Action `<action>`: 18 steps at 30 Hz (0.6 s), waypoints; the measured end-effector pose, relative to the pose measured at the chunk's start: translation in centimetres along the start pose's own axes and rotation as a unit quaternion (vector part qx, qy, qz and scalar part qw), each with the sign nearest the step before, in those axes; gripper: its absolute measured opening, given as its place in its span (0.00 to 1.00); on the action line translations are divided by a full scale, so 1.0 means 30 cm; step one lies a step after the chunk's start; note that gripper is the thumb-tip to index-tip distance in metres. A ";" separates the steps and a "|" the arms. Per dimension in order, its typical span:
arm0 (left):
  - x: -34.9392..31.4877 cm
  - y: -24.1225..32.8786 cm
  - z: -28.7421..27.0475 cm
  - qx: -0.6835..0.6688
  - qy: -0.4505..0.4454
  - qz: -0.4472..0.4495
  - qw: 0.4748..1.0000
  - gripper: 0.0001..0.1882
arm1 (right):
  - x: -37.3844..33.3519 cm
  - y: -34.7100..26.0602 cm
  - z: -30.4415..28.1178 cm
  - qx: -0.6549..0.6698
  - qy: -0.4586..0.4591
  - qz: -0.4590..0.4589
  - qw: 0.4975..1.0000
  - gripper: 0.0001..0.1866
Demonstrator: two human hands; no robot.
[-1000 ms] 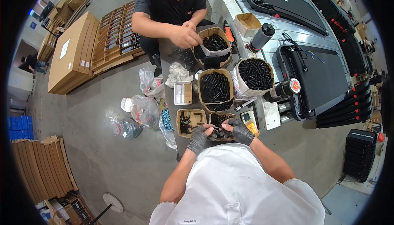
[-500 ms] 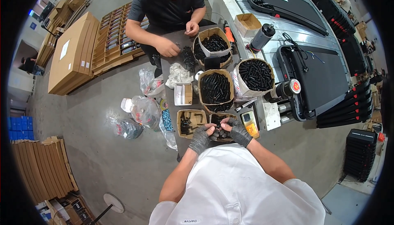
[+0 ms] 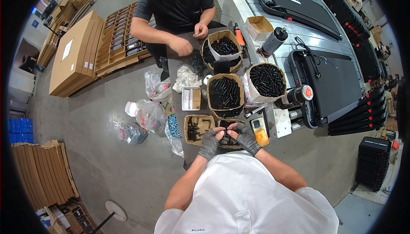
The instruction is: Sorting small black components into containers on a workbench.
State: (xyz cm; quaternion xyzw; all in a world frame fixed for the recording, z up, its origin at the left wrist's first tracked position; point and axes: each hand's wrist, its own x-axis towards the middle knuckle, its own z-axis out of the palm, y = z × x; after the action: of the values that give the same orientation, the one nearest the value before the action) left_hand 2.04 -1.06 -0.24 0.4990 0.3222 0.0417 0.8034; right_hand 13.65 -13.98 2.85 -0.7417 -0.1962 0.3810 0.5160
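Observation:
My left hand (image 3: 210, 142) and my right hand (image 3: 245, 137), both in grey fingerless gloves, meet above a small carton of dark parts (image 3: 230, 124) at the near end of the table. Their fingertips are pinched together around something small and dark, too small to name. Just left of them stands an open carton of black bolts (image 3: 194, 127). Beyond my hands is a larger carton full of black bolts (image 3: 225, 92). A phone (image 3: 259, 128) with a yellow lower part lies beside my right hand.
Across the table a co-worker (image 3: 179, 12) handles black parts. More bolts fill a white-lined carton (image 3: 222, 46) and a white bag (image 3: 267, 80). A white box (image 3: 191, 98) and a rag (image 3: 186, 79) lie at the left. Plastic bags (image 3: 151, 116) rest on the floor. A conveyor (image 3: 277, 33) runs along the right.
My hands stay over the small carton, with the fingers shifting slightly and pressed closer together. The co-worker's hand at the dark parts has lifted and moved slightly right.

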 end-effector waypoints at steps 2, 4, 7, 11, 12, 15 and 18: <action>0.006 -0.010 -0.002 0.006 0.002 0.015 1.000 0.12 | -0.001 -0.024 -0.003 0.031 0.004 0.019 0.999 0.12; 0.014 -0.021 -0.012 0.010 0.006 0.029 0.999 0.12 | -0.006 -0.051 0.008 0.090 -0.001 0.041 0.995 0.15; 0.021 -0.016 0.000 0.018 0.011 0.035 0.999 0.13 | -0.017 -0.013 0.005 0.019 -0.023 -0.032 0.999 0.15; 0.020 -0.022 -0.009 0.005 0.008 0.040 0.999 0.14 | -0.027 -0.060 0.016 -0.118 0.031 -0.110 0.986 0.15; 0.021 -0.023 -0.009 0.001 0.004 0.038 0.999 0.14 | -0.024 -0.057 0.013 -0.119 0.030 -0.110 0.986 0.15; 0.020 -0.017 -0.010 -0.006 -0.010 0.035 0.999 0.15 | -0.014 -0.040 0.001 -0.188 0.045 -0.204 0.960 0.13; 0.012 -0.002 -0.004 -0.041 -0.024 0.022 0.999 0.15 | -0.013 -0.056 0.001 -0.144 0.039 -0.170 0.974 0.10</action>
State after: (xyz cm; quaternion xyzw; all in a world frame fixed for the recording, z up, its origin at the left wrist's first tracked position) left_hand 2.23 -0.85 -0.51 0.4730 0.2901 0.0604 0.8297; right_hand 13.54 -13.58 4.52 -0.7785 -0.3520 0.2264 0.4677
